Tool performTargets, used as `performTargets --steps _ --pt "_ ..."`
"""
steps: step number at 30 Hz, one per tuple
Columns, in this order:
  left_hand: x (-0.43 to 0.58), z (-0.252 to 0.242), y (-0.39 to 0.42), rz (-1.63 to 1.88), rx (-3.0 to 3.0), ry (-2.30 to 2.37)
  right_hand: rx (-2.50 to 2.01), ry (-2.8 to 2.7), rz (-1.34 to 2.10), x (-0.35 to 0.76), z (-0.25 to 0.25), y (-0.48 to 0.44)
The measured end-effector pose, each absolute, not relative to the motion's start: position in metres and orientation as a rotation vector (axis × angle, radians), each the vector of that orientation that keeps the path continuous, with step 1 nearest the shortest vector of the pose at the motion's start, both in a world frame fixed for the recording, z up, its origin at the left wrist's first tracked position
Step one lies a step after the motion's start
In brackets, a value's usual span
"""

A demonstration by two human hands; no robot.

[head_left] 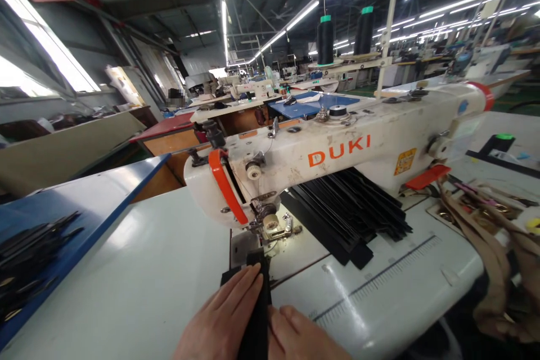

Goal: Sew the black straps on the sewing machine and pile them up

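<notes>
A black fabric strip [255, 320] runs from below up to the needle area of a white sewing machine [337, 146] marked DUKI. My left hand [223, 309] lies on the strip's left side, its fingers stretched forward and pressing on it just short of the presser foot. On the right edge of the same strip, my right hand [299, 332] is closed with curled fingers; the thumb and fingers pinch at the edge. Part of the right grip is hidden. Under the machine arm lies a stack of black strips [350, 214], apart from both hands.
At left, a blue table [84, 247] carries a pile of black pieces [34, 259]. Brown straps [485, 242] hang over the table's right end. A printed ruler [379, 275] runs along the front. Two black thread cones [325, 42] stand behind the machine; one person is far back.
</notes>
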State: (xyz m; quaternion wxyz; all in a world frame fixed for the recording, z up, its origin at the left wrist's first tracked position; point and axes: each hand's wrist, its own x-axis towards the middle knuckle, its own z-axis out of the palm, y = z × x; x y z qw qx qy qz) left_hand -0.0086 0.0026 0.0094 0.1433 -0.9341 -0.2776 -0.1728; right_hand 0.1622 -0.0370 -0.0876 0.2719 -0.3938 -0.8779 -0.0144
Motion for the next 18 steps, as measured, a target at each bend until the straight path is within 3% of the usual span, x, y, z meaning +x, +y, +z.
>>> performTargets --steps 18 --pt "-0.02 -0.019 0.009 -0.544 -2.577 -0.747 -1.136 -2.316 0.029 0.154 -0.098 -0.037"
